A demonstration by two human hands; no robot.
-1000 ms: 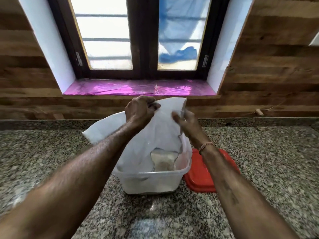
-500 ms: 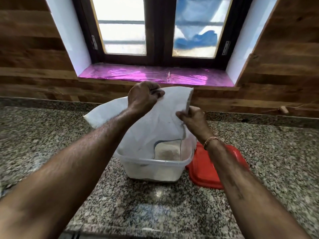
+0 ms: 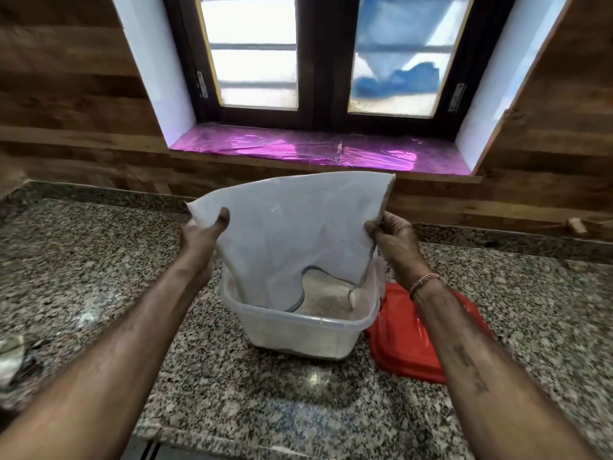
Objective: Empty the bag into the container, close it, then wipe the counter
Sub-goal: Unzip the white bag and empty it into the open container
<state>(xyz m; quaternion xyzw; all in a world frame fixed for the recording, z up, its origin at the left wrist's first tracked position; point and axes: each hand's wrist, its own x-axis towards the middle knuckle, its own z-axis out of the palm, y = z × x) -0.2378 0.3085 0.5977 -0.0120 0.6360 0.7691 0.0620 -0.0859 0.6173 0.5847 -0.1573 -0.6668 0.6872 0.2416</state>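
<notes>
A white translucent plastic bag [image 3: 292, 234] hangs upside down, its open mouth dipping into a clear plastic container [image 3: 298, 330] on the granite counter [image 3: 232, 386]. My left hand [image 3: 202, 234] pinches the bag's upper left corner, thumb on the front. On the opposite edge, my right hand [image 3: 391, 237] grips the bag. A pale powdery or grainy fill lies in the container's bottom. The red lid [image 3: 401, 343] rests flat on the counter, touching the container's right side.
A crumpled cloth [image 3: 13, 356] lies at the counter's far left edge. Behind the counter runs a wood-panelled wall with a window and a shiny purple-covered sill [image 3: 315, 151]. The counter's front edge is near the bottom of the view.
My left hand has shifted from the bag's top middle to its left corner, and the hands have spread apart, stretching the bag flat. The view has moved closer and down.
</notes>
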